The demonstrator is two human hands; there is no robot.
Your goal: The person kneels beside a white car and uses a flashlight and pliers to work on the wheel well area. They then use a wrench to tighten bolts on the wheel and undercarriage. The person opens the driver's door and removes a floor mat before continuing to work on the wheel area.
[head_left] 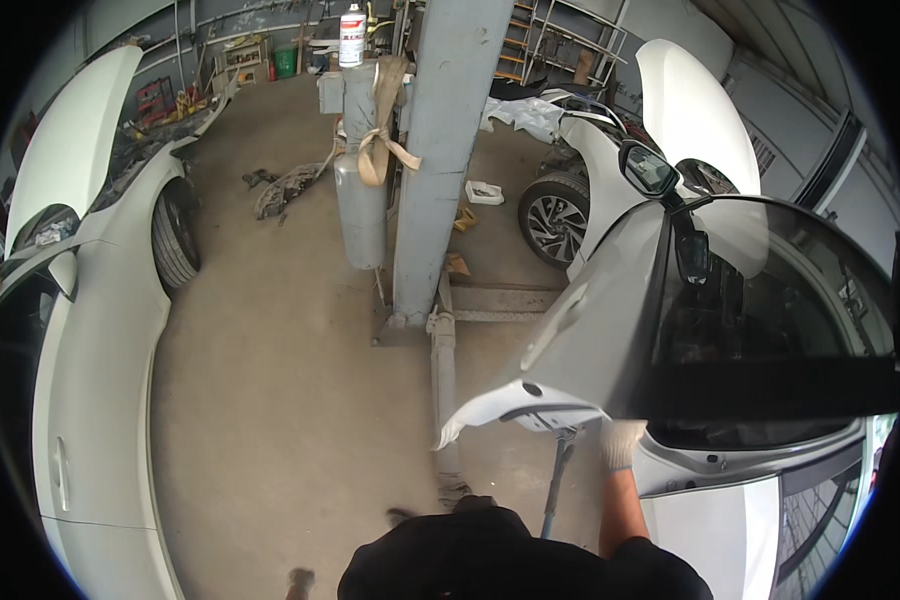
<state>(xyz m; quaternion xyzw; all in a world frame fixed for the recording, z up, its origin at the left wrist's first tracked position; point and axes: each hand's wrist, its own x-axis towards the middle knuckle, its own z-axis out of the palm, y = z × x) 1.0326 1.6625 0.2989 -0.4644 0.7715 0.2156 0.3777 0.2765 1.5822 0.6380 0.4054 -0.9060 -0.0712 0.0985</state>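
My right hand (624,445), in a pale knit glove with a dark cuff, is up against the edge of a white car door (595,325). The door stands swung out from the white car on the right, with its dark window (770,330) and side mirror (650,168). Its fingers are hidden by the door edge, so their grip does not show. A slim blue-grey pole (558,480) slants below the door's lower edge, left of my right arm. My left hand (301,580) hangs low at the bottom edge, small and blurred, touching nothing visible.
A grey lift post (450,150) stands ahead, beside a grey cylinder (360,210) with a strap (380,140) and a spray can (352,36). A lift arm (444,390) crosses the floor toward my feet. Another white car (100,390) stands at left. Shelving (570,50) lines the back.
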